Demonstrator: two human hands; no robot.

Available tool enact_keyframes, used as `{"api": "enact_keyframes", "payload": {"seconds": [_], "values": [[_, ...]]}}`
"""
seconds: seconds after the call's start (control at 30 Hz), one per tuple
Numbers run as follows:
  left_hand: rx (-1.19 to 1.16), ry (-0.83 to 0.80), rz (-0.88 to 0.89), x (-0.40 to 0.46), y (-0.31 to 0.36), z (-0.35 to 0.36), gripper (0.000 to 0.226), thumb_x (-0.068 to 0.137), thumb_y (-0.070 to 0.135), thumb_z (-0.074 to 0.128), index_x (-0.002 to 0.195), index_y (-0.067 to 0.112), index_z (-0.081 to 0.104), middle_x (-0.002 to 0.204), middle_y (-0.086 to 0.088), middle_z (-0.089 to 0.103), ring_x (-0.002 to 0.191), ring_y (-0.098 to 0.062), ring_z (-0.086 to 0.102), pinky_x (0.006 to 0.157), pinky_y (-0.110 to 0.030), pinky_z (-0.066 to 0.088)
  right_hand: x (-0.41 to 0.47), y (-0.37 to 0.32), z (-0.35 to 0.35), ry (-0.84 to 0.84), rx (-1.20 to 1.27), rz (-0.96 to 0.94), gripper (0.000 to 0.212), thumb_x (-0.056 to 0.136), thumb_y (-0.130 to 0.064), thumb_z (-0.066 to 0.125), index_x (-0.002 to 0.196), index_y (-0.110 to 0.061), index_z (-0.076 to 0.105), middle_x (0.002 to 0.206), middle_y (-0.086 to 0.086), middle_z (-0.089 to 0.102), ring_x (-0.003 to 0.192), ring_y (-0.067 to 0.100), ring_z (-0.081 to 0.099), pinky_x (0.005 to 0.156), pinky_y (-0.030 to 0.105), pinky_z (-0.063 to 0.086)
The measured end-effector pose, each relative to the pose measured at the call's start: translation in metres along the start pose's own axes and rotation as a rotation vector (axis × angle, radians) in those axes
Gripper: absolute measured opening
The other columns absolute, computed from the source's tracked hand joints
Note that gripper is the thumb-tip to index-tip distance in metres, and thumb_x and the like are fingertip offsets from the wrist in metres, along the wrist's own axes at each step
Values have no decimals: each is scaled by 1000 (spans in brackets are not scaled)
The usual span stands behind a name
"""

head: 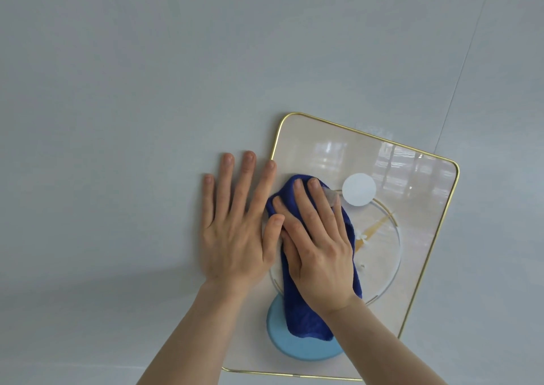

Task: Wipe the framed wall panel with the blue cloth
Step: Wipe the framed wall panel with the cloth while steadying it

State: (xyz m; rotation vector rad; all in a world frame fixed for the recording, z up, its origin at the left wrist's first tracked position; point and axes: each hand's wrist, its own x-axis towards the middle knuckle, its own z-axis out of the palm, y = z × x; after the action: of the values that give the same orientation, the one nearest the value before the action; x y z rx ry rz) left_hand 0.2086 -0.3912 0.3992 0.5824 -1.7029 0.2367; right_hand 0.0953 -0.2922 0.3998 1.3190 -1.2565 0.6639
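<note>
The framed wall panel (pixel 412 184) hangs on the wall, glossy cream with a thin gold frame, a white disc, a light blue disc and gold clock-like hands. My right hand (pixel 318 246) presses the dark blue cloth (pixel 306 317) flat against the panel's left part, fingers spread over the cloth. The cloth hangs down below my palm over the light blue disc. My left hand (pixel 235 222) lies flat with fingers apart on the wall just left of the frame, its thumb reaching over the panel's edge beside the cloth.
The wall (pixel 132 90) around the panel is plain pale grey and smooth. A thin seam line (pixel 471 60) runs diagonally down the wall at the upper right. The panel's glossy face reflects a bright room.
</note>
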Motion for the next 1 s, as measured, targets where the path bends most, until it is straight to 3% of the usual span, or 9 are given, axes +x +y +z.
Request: {"api": "enact_keyframes", "payload": {"seconds": [0.3,0.53,0.67,0.93,1.0], "values": [[17,19,-5,-1,0,2,66,103,52,11,162,26,23,171,-3,21,161,-29,11,130,-53,11,-38,7,-5,-57,-42,-47,45,101,-11,58,144,-22,60,161,2,42,158,26,29,128,53,27],[19,47,-5,-1,-1,4,66,102,51,13,162,26,23,171,-3,23,160,-29,12,130,-52,10,-90,16,-20,-139,-45,-49,42,101,-6,54,137,-21,68,154,3,53,151,29,43,116,56,43],[11,59,-1,-2,0,5,65,102,51,13,163,26,19,171,-4,22,160,-30,11,130,-52,8,-109,20,-34,-189,-55,-56,49,92,4,65,135,-19,70,151,3,59,148,29,48,110,56,50],[-29,-35,-33,-1,1,-6,64,103,52,19,162,28,18,172,-5,19,161,-30,6,130,-50,1,-137,25,-68,-288,-27,-30,43,89,6,59,118,-18,79,143,-4,66,139,20,57,111,33,50],[-102,-99,-40,-1,-1,-15,64,103,53,23,162,30,17,173,-3,15,161,-27,1,130,-46,-4,-147,26,-87,-374,-36,29,44,73,8,75,106,-20,83,135,-4,72,131,18,64,98,25,58]]}}
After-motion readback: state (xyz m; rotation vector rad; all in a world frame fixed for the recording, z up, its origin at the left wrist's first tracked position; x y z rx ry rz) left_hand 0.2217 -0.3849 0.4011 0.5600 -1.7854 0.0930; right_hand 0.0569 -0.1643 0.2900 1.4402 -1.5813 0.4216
